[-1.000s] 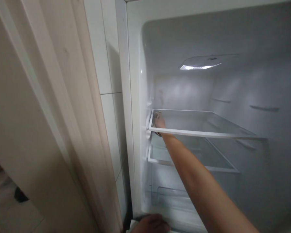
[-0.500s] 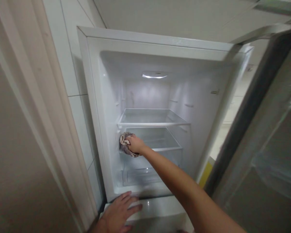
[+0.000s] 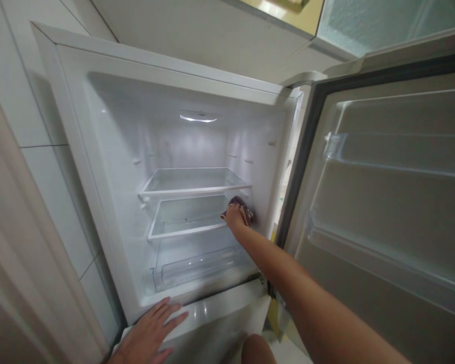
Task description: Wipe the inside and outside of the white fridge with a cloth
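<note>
An empty white fridge (image 3: 109, 167) stands open before me. My right hand (image 3: 233, 217) reaches inside and grips a crumpled brownish cloth (image 3: 243, 208), pressing it against the right inner wall between the upper glass shelf (image 3: 189, 189) and the lower glass shelf (image 3: 185, 230). My left hand (image 3: 149, 331) lies flat with fingers spread on the white ledge (image 3: 220, 308) below the compartment.
The fridge door (image 3: 382, 202) hangs open at the right with clear door bins. A clear drawer (image 3: 197, 265) sits at the compartment's bottom. White wall tiles (image 3: 34, 167) and a pale wooden door frame (image 3: 7, 263) are at the left. My knee (image 3: 256, 350) shows at the bottom.
My right hand with the cloth has moved from the left inner wall across to the right inner wall. The view has swung right, showing more of the door. My left hand stays on the ledge.
</note>
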The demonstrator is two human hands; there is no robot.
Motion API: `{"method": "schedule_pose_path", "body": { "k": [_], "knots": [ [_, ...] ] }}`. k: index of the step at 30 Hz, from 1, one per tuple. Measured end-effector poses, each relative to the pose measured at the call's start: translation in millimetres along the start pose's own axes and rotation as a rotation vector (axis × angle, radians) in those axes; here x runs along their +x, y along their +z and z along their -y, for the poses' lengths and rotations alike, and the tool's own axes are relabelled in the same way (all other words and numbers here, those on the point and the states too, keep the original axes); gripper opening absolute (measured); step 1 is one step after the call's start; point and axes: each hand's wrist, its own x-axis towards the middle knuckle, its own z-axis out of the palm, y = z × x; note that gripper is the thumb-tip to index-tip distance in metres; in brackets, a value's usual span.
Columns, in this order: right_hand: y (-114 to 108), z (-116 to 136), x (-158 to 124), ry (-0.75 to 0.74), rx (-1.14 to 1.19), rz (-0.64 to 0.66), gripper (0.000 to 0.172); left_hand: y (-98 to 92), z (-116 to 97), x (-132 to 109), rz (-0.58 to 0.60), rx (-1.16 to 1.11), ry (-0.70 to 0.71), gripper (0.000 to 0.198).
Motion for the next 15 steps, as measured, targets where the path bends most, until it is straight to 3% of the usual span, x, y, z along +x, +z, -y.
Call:
{"method": "schedule_pose_path", "body": {
  "k": [3,6,10,15],
  "knots": [
    [5,-20,2,-0.039,-0.080,0.010,0.056,5.0,2,-2,-0.024,0.032,0.009,0.101],
    [5,-31,6,-0.142,-0.134,0.028,0.046,8.1,2,-3,-0.044,0.044,0.005,0.100],
    [2,-38,14,-0.258,-0.189,0.035,0.038,7.5,1,-3,-0.049,0.022,-0.002,0.099],
    [6,-39,34,-0.289,-0.227,-0.003,0.038,2.4,-2,-1,0.002,-0.007,-0.017,0.104]
  ]
}}
